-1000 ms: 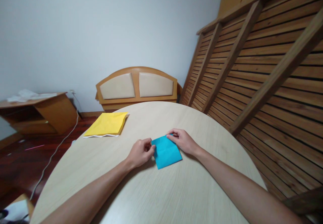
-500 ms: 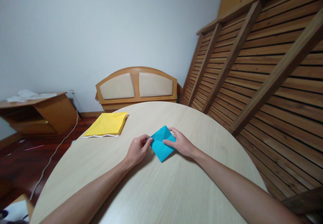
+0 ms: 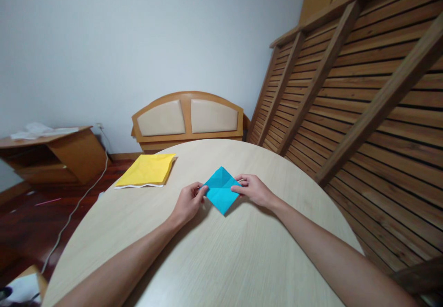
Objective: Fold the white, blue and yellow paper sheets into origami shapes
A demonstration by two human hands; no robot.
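Note:
Over the middle of the table, a folded blue sheet of paper [image 3: 222, 195] is held as a diamond, one corner towards me and one away. Creases run across it, and its far half looks darker. My left hand [image 3: 188, 202] pinches the left corner between thumb and fingers. At the right corner, my right hand [image 3: 255, 191] grips the paper with the thumb on top and the fingers partly hidden behind.
A stack of yellow paper [image 3: 147, 169] with a white layer beneath lies on the round table [image 3: 194, 270] at the left. Beyond stand a padded headboard [image 3: 187, 113] and a wooden desk [image 3: 72, 155]. Slatted wood panels [image 3: 346, 95] lean at the right.
The blue paper has turned slightly, so its far corner shifts left and its creases look different. My right hand has slid right to the side corner; my left hand stays nearly in place.

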